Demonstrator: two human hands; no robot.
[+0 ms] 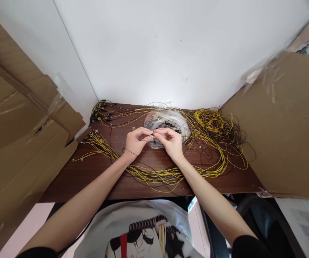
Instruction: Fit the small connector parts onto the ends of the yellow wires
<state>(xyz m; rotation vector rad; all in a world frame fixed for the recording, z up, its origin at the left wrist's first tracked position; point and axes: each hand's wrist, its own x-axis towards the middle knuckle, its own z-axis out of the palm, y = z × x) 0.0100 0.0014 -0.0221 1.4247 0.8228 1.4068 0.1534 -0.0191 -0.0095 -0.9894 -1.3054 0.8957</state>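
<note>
The left hand [136, 142] and right hand [172, 143] pinch one tiny yellowish piece [154, 133] between fingertips (its direction and long axis unreadable); one clear plastic bag [174, 115] lies toward one o'clock, one yellow-and-black wire tangle [207, 121] at three.

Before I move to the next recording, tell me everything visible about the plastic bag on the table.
The plastic bag looks thin, clear and crinkled, with whitish glare on its folds. It lies slumped on the brown table, near the white wall. Inside are many small black and yellow pieces, too small to identify. The left hand and right hand hide part of its near side; contact is unclear. Yellow wires run beside its right side.
</note>
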